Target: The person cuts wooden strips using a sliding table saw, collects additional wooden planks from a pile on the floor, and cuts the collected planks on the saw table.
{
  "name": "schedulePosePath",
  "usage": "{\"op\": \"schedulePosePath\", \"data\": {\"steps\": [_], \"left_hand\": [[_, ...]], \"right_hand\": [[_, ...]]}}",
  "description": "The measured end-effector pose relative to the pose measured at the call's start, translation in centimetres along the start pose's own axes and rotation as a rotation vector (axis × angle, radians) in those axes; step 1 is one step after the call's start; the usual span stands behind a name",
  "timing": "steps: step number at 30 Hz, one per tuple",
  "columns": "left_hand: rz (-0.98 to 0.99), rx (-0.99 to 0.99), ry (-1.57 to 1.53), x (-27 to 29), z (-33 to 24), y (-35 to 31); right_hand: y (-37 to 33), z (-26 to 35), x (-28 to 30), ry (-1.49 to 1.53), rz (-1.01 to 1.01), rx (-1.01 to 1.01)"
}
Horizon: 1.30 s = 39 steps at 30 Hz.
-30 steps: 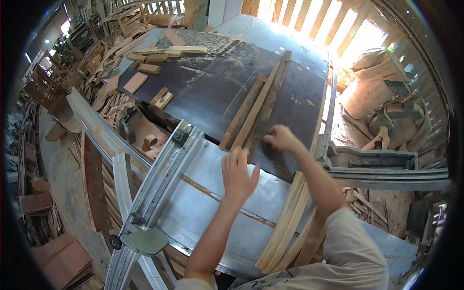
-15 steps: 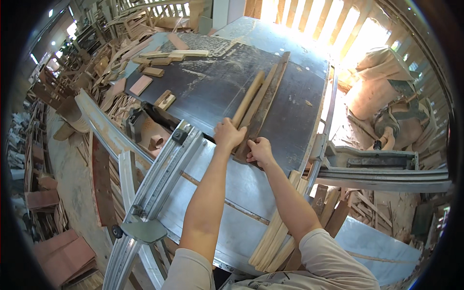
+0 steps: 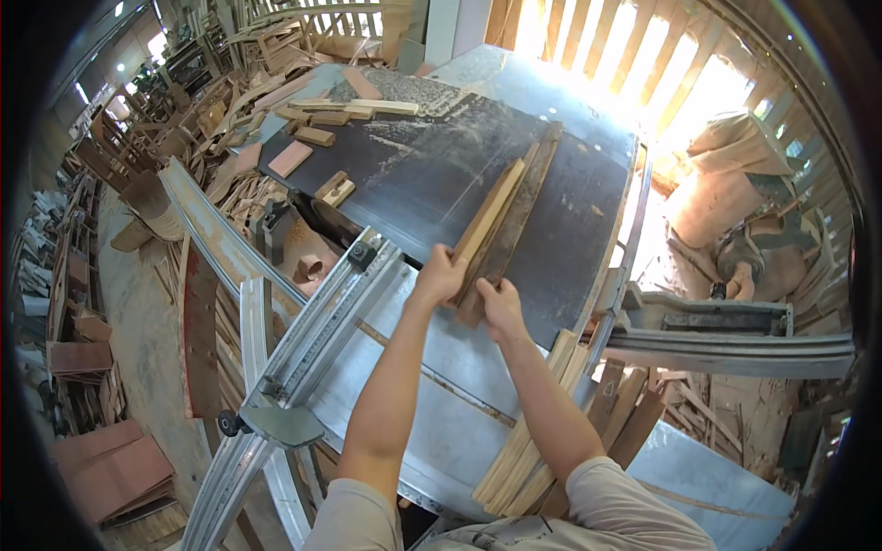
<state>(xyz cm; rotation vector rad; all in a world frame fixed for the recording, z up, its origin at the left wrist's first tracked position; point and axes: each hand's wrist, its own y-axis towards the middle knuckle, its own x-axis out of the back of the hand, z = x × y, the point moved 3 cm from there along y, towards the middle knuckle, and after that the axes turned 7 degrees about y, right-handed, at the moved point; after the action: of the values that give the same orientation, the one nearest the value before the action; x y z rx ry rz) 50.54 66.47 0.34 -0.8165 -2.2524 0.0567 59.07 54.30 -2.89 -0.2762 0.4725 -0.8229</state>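
My left hand (image 3: 443,275) is closed around the near end of a light wooden strip (image 3: 491,209). The strip lies alongside a darker rough wooden board (image 3: 527,207), and both slant away from me over the black table top (image 3: 413,174). My right hand (image 3: 502,309) pinches the near end of the dark board between thumb and fingers. That near end reaches over the silver metal sliding table (image 3: 386,390). Both forearms come in from below.
Wood offcuts (image 3: 315,137) lie at the table's far left. A metal fence rail (image 3: 335,317) crosses on the left. Pale strips (image 3: 524,450) are stacked by my right forearm. To the right are a metal side rail (image 3: 735,349) and a large sack (image 3: 712,197).
The light strip has moved right and now lies close against the dark board. My hands have shifted slightly, and the whole view has turned a little.
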Motion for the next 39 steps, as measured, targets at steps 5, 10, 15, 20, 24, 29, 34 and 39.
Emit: {"op": "schedulePosePath", "data": {"steps": [5, 10, 15, 20, 24, 29, 34, 39], "left_hand": [[0.188, 0.077, -0.319, 0.1, 7.8, -8.3], [-0.116, 0.031, -0.099, 1.9, 11.3, -11.5], [-0.264, 0.106, 0.164, 3.9, 9.7, -13.0], [-0.518, -0.158, 0.354, 3.3, 9.9, -17.1], [-0.499, -0.166, 0.237, 2.5, 9.8, -19.9], [-0.624, -0.071, 0.424, 3.9, 10.7, -20.7], [-0.655, -0.088, 0.359, 7.1, 11.4, -23.2], [-0.812, -0.110, 0.333, 11.0, 9.6, -20.7]], "right_hand": [[-8.3, -3.3, -0.2, 0.191, 0.155, -0.292], [-10.6, -3.4, 1.3, -0.234, 0.271, -0.309], [-11.1, -1.8, 3.5, -0.920, 0.258, -0.303], [-11.4, -0.9, 4.0, -0.787, -0.002, 0.000], [-10.0, -3.4, 1.7, -0.793, 0.033, 0.234], [-8.7, -7.8, -5.2, -0.804, 0.108, 0.310], [-9.8, -5.8, -8.0, -0.587, 0.102, 0.084], [-9.3, -6.9, -8.1, -0.525, 0.097, -0.236]]}}
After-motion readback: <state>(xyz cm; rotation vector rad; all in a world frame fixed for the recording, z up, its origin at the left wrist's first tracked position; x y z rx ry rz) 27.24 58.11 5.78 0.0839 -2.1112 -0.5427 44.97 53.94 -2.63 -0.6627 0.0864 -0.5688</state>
